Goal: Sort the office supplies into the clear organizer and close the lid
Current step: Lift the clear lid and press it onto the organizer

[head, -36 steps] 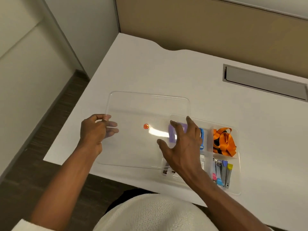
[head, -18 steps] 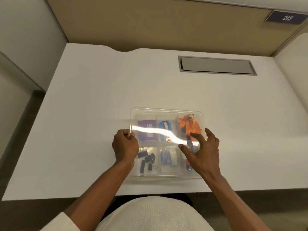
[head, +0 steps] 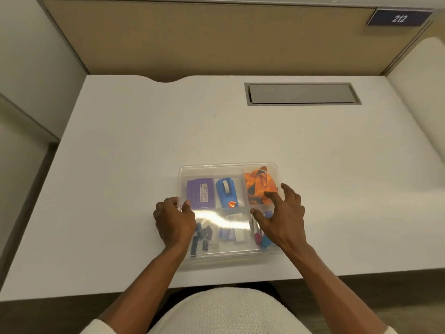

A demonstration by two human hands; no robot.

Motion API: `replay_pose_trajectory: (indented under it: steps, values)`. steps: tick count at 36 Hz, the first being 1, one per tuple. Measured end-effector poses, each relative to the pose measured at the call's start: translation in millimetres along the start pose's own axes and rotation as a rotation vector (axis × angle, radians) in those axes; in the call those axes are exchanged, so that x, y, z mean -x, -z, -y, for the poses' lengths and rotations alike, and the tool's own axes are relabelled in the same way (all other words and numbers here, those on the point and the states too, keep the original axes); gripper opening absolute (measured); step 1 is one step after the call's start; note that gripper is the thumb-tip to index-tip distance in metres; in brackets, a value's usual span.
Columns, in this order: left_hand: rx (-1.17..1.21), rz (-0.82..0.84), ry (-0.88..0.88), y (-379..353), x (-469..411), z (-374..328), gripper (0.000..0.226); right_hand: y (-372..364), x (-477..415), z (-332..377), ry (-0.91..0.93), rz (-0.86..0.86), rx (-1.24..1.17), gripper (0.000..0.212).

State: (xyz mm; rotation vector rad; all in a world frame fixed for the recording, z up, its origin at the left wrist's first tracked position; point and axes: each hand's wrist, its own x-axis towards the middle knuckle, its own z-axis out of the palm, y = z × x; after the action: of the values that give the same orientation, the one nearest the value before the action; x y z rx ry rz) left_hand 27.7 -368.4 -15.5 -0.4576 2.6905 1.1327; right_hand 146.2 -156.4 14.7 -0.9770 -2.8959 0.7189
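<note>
The clear organizer point(head: 185, 257) sits near the front edge of the white desk, with the clear lid point(head: 228, 168) lying over it. Through the lid I see a purple box point(head: 201, 193), a blue tape dispenser point(head: 226, 192), an orange lanyard point(head: 258, 186), black binder clips point(head: 203, 236), small pads point(head: 232, 235) and coloured pens point(head: 258, 238), each in a separate compartment. My left hand point(head: 174, 221) pinches the lid's left edge. My right hand point(head: 283, 218) rests with fingers spread on the lid's right side.
The white desk point(head: 120, 165) has a grey cable hatch point(head: 302, 94) at the back right. A tan partition point(head: 204, 37) rises behind, with a sign reading 212 point(head: 399, 18). The desk's front edge lies just below the organizer.
The lid moved from the desk left of the organizer to on top of it. Both hands came along with it. The camera swung to look straight down at the desk.
</note>
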Motion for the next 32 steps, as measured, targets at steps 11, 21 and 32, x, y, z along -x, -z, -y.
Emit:
replay_pose_trajectory:
  steps: [11,21,32]
  values:
    - [-0.174,0.04,-0.153,-15,22,9,0.053,-15,3,-31,0.207,-0.024,0.11,0.073]
    - [-0.399,0.177,-0.718,-12,17,59,0.105,-41,7,-58,0.299,-0.03,0.101,0.077]
    - [-0.495,0.175,-0.8,-17,17,64,0.114,-41,4,-59,0.3,0.003,0.116,0.08]
